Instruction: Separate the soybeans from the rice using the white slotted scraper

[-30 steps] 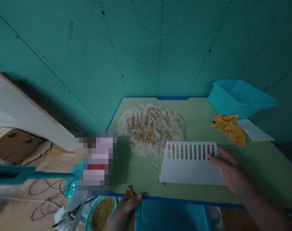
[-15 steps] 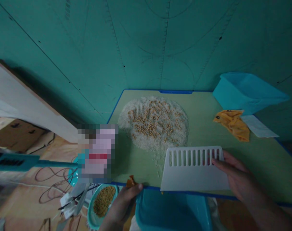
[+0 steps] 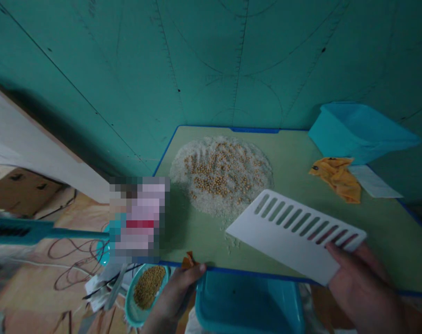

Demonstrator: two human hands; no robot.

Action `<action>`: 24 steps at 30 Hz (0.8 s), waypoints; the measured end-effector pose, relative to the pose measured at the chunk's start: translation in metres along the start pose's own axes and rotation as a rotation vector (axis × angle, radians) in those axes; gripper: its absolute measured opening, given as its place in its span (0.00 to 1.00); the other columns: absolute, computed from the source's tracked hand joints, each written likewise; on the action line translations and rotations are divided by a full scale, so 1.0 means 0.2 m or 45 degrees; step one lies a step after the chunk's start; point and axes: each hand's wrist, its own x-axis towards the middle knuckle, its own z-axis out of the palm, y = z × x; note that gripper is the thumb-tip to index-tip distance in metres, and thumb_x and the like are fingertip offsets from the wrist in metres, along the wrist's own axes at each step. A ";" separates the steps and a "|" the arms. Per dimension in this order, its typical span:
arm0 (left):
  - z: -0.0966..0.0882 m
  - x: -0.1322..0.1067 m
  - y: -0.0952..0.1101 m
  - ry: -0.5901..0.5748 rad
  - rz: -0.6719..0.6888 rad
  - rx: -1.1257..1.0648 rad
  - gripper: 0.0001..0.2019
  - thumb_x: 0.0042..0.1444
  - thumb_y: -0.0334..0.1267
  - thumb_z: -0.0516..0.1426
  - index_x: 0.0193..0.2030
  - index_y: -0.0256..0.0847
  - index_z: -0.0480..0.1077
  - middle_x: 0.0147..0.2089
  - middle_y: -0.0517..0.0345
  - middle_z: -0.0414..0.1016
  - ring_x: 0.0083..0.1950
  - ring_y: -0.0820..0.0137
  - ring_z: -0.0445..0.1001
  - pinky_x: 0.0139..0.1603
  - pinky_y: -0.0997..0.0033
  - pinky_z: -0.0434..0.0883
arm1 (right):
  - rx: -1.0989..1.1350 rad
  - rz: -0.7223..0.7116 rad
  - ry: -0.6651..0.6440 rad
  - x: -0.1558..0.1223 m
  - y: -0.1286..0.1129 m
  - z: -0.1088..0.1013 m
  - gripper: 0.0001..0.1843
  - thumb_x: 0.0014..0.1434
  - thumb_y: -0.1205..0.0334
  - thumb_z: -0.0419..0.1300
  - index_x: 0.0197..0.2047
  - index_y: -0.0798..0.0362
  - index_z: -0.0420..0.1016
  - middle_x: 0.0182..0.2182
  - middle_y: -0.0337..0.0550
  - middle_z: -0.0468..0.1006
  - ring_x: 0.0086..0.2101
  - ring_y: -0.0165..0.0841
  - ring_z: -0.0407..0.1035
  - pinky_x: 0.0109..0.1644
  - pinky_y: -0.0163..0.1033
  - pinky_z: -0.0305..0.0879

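Observation:
My right hand (image 3: 360,283) grips a white slotted plastic scraper (image 3: 294,232) by its right end and holds it tilted above the green tabletop (image 3: 301,185). A round heap of white rice mixed with yellow beans (image 3: 221,174) lies beyond the scraper, with a few loose grains trailing toward the near edge. My left hand (image 3: 179,290) is closed on the rim of a teal tub (image 3: 245,304) held just under the table's near blue edge, with a small orange scrap by its fingertips.
A teal bin (image 3: 357,130) lies tipped at the back right, with an orange cloth (image 3: 336,178) and a white sheet (image 3: 374,183) beside it. Below the table on the left stands a teal bowl of yellow grains (image 3: 146,290), among cables, and a pixelated patch.
The scraper has swung from lying square at the near edge to a tilted, lifted pose, its left end now pointing toward the heap. My left hand and the tub stay put.

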 end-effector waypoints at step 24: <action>0.03 -0.01 0.01 0.009 0.023 -0.020 0.14 0.37 0.36 0.65 0.34 0.38 0.78 0.43 0.49 0.81 0.54 0.49 0.70 0.58 0.52 0.61 | -0.036 0.227 -0.136 0.01 -0.04 -0.05 0.17 0.40 0.50 0.68 0.36 0.42 0.76 0.36 0.41 0.80 0.38 0.43 0.74 0.38 0.42 0.73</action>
